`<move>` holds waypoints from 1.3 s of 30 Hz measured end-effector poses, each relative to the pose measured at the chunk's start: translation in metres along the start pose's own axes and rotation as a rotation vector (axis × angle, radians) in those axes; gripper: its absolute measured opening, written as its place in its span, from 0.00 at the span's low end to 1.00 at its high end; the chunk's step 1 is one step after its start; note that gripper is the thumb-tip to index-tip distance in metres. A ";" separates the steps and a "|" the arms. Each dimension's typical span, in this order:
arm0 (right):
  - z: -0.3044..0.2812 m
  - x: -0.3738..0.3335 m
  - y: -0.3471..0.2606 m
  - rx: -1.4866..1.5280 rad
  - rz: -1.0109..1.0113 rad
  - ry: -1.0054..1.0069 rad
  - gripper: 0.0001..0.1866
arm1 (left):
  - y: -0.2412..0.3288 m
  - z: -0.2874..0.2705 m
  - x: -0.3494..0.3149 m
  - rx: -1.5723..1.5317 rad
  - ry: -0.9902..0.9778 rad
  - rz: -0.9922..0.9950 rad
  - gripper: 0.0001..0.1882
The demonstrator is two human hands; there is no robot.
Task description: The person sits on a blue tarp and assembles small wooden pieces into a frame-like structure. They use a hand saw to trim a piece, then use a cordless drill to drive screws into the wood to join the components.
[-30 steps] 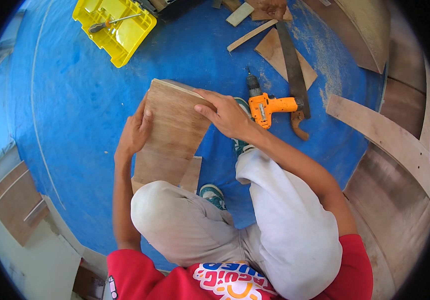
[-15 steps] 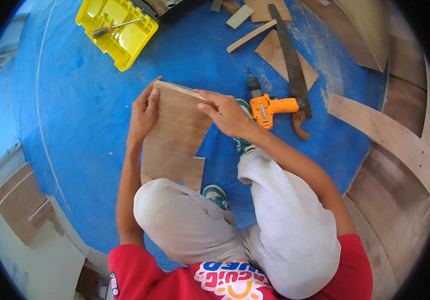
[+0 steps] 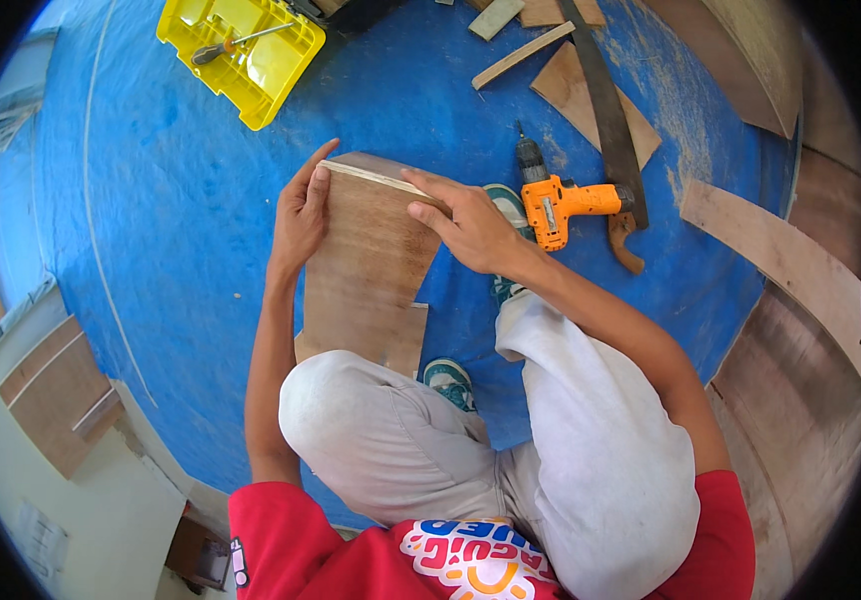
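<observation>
Right now I crouch on the blue floor [image 3: 151, 250] with a notched plywood panel [image 3: 371, 270] standing tilted in front of my knees, its lower end resting near my light trousers and its top edge raised toward the far side. My left hand [image 3: 301, 215] lies along the panel's left upper corner, fingers stretched up flat against the side and the thumb pressed on the face, so it is clamped on the corner rather than spread free. My right hand [image 3: 466, 222] comes over from the right and rests on the panel's upper right part, forefinger laid along the pale top edge, the other fingers curled against the face; it presses on the wood more than it wraps around it. Between the two hands the thin top edge shows as a light strip. Just beside my right hand, to its right, an orange drill [image 3: 561, 200] lies on the floor, touching a long dark handsaw [image 3: 606, 110] that runs away toward the top. A yellow tray [image 3: 276, 70] with a screwdriver [image 3: 231, 42] in it sits well apart at the upper left. Loose offcuts of plywood [image 3: 581, 95] lie under the saw and further ones curve along the right rim.
</observation>
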State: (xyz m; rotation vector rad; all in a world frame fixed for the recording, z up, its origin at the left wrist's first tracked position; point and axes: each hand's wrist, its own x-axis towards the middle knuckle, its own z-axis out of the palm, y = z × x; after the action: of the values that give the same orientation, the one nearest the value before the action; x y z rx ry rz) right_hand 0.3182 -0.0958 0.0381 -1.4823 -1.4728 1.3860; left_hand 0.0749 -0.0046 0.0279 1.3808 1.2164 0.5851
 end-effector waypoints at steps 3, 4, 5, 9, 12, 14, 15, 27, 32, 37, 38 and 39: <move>0.001 -0.001 0.002 0.022 0.045 -0.016 0.27 | 0.003 0.001 -0.001 -0.003 -0.005 0.021 0.24; 0.002 -0.001 0.002 0.037 0.037 -0.019 0.27 | 0.004 0.000 -0.001 -0.015 -0.023 0.006 0.24; 0.002 -0.002 0.003 0.052 0.028 -0.022 0.27 | 0.004 -0.001 -0.001 -0.022 -0.041 -0.004 0.24; 0.003 -0.006 0.004 0.113 0.013 -0.035 0.27 | 0.001 -0.006 -0.002 0.029 -0.089 -0.054 0.25; 0.004 -0.008 0.004 0.147 0.037 -0.016 0.26 | -0.004 -0.003 -0.004 -0.051 -0.035 0.003 0.25; 0.004 -0.008 0.004 0.138 0.031 -0.001 0.26 | -0.006 -0.001 -0.008 0.036 -0.002 -0.070 0.22; 0.005 -0.008 0.004 0.133 0.033 0.012 0.26 | -0.008 0.000 -0.009 0.102 0.054 -0.119 0.21; 0.009 -0.013 0.002 0.102 0.037 0.001 0.27 | -0.019 -0.001 -0.024 -0.079 0.072 -0.101 0.15; 0.014 -0.016 0.004 0.059 -0.002 0.014 0.27 | -0.028 0.003 -0.030 -0.068 0.111 -0.027 0.17; 0.015 -0.018 0.007 0.091 0.043 0.008 0.31 | -0.031 0.001 -0.035 -0.104 0.129 -0.026 0.17; 0.015 -0.018 0.008 0.093 0.061 0.014 0.32 | -0.031 0.000 -0.036 -0.118 0.122 -0.042 0.16; 0.014 -0.018 0.008 0.093 0.078 0.018 0.33 | -0.031 0.000 -0.036 -0.134 0.113 -0.058 0.16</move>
State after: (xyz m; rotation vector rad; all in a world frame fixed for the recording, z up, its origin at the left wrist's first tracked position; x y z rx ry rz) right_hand 0.3106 -0.1177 0.0309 -1.5037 -1.3345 1.4632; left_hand 0.0523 -0.0427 0.0099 1.2099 1.2795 0.6990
